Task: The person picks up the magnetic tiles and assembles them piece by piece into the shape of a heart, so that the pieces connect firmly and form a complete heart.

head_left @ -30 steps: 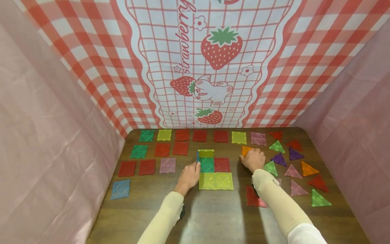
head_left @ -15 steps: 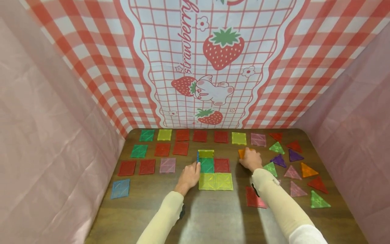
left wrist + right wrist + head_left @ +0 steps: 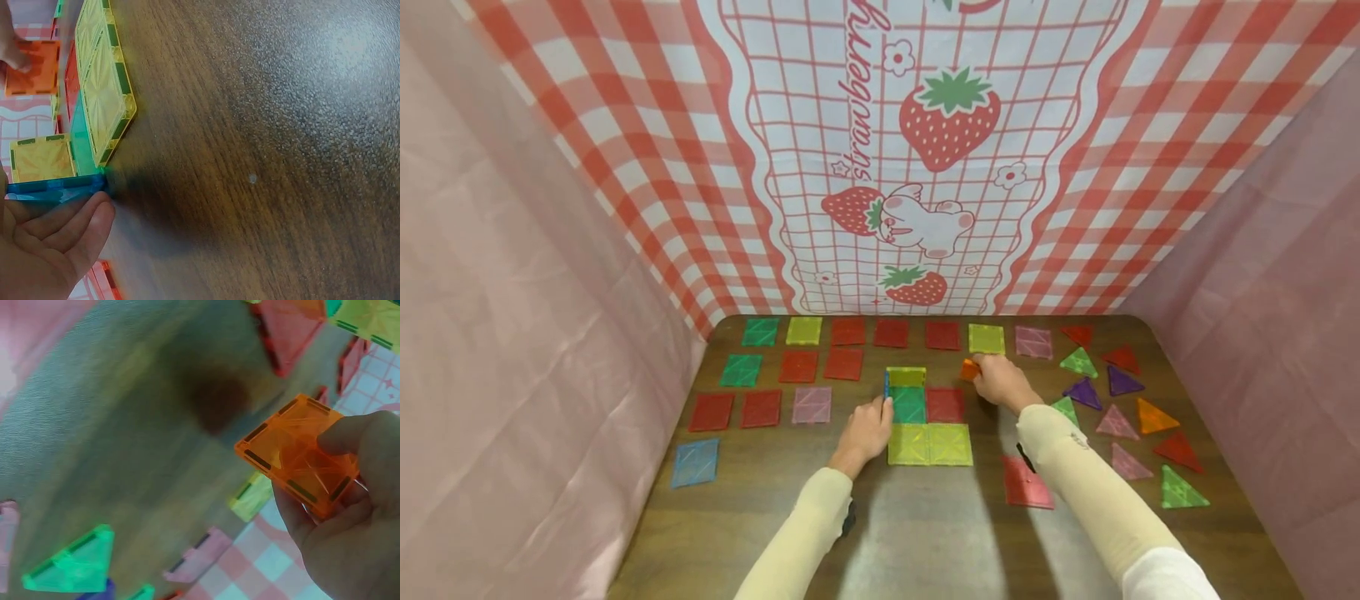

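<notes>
An orange square magnetic tile [image 3: 300, 453] is pinched between the thumb and fingers of my right hand [image 3: 1002, 383], raised over the table right of the middle group. That group has a green tile [image 3: 908, 405] and a red tile [image 3: 945, 406] lying flat, with two yellow tiles [image 3: 929, 445] along their near side. Behind the green one stands a yellow tile [image 3: 44, 156] upright. A blue tile [image 3: 59, 183] stands upright on the green one's left. My left hand [image 3: 862, 433] rests its fingers [image 3: 87, 231] against the blue tile's outer face.
Flat square tiles lie in rows behind and left, including a pink tile [image 3: 812, 405] and a light blue tile [image 3: 695, 463]. Several triangular tiles, such as an orange triangle [image 3: 1156, 416], cover the right side. A red tile [image 3: 1028, 483] lies beside the right forearm. Cloth [image 3: 951, 125] hangs behind the table.
My right hand has picked up the orange tile from the table's right and moved it left toward the middle group. My left hand stays at the blue tile.
</notes>
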The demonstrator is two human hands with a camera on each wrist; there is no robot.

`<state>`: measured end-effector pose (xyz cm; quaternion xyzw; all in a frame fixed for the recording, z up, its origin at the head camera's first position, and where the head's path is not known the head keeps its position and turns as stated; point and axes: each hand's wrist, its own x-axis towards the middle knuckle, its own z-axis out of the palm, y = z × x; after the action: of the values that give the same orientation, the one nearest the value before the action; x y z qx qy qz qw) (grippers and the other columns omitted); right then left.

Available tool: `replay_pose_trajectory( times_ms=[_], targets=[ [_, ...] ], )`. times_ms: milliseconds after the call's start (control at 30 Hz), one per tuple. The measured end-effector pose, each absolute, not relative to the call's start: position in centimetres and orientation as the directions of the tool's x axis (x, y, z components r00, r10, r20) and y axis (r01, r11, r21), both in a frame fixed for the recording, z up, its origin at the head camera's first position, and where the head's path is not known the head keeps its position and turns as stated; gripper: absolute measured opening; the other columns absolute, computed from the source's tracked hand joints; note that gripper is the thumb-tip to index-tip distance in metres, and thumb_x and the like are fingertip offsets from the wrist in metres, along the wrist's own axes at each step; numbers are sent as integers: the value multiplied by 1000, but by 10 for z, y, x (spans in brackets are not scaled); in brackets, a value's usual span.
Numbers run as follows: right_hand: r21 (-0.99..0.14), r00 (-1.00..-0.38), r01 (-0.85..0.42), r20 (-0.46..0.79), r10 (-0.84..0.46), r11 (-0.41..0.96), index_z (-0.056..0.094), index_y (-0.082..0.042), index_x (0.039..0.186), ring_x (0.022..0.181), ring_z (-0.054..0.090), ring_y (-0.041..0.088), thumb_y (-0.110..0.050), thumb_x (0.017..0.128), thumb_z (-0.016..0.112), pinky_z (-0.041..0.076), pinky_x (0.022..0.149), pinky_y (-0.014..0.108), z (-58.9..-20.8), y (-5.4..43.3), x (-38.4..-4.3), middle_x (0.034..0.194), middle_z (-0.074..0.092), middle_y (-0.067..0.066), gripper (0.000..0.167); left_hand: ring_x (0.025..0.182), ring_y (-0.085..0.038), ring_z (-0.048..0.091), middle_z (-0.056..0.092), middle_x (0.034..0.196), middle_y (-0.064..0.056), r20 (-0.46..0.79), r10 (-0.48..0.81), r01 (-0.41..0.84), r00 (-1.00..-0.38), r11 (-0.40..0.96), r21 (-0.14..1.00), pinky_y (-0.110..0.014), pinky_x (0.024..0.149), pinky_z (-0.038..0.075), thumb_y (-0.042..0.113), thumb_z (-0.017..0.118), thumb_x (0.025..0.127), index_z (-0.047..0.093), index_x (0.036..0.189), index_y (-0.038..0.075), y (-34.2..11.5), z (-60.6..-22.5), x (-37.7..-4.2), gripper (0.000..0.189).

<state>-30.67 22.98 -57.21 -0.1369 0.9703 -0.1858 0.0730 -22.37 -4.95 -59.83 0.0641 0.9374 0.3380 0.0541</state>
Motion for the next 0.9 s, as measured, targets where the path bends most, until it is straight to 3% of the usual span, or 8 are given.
replay_pose_trajectory(
  times_ms=[267,500,700,900],
  targets=[
    [-334,-940,-290,-77,-333,897,69,-6,120,95,69,34,-7,96,62,57,78,53,-564,209,-312,108,72,17,25,117,-43,64,68,122,-25,-64,163,85,-985,767,636,-55,98,51,34,31,111,61,127,-2,-50,-598,-223,50],
    [-350,-906,-327,-147,-396,878,68,-5,112,82,63,26,-6,97,62,55,76,46,-573,199,-311,96,70,12,16,117,-44,64,68,123,-25,-74,162,79,-984,768,636,-55,98,52,34,33,111,61,128,-2,-49,-601,-221,49],
    [-392,-877,-391,-115,-466,832,66,-2,111,82,63,26,-5,98,62,53,76,45,-574,189,-314,92,67,12,14,119,-44,63,66,125,-26,-72,162,79,-984,765,639,-55,100,51,35,31,111,59,130,-3,-49,-601,-223,51],
    [-402,-868,-418,-90,-489,815,66,-1,117,90,65,27,-6,99,60,55,82,45,-570,184,-314,101,70,15,20,122,-44,61,65,130,-25,-85,166,73,-982,760,645,-55,102,49,37,29,111,57,136,-2,-50,-599,-224,54]
  ],
)
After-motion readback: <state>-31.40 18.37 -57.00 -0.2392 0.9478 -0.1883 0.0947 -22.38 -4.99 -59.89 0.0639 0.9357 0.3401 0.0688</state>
